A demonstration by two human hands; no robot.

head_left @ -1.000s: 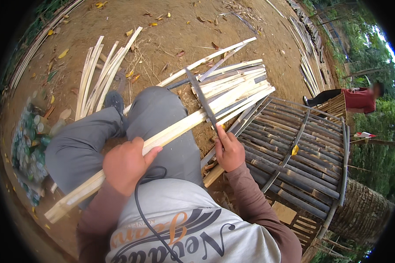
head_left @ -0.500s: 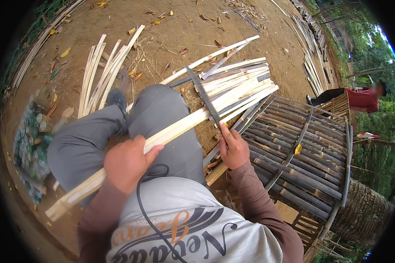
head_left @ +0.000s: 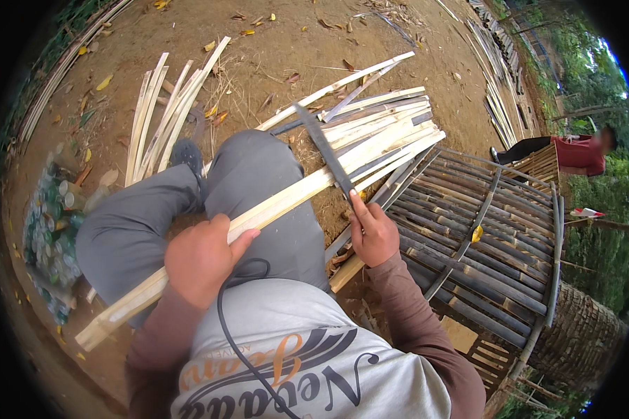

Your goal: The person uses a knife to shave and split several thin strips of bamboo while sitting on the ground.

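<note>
Over the grey-trousered right thigh [head_left: 258, 171] runs our long, pale, flat-sided wooden strip [head_left: 279, 209], sloping up to the right, and across it, just past the knee, lies a long, straight, dark metal blade [head_left: 321, 145]. Midway through, we'd judge: the visible faces are pale and bare, yet how much blade work is left we can't tell. Our left hand [head_left: 199, 262] is clamped round the strip, thumb laid along it; our right hand [head_left: 375, 234] is closed on the blade's near end, index finger stretched along the metal, wrist angled inward. Beyond, a fanned bundle of pale and dark strips [head_left: 384, 115] lies beside the far-left corner of a dark slatted bamboo bench [head_left: 496, 285].
</note>
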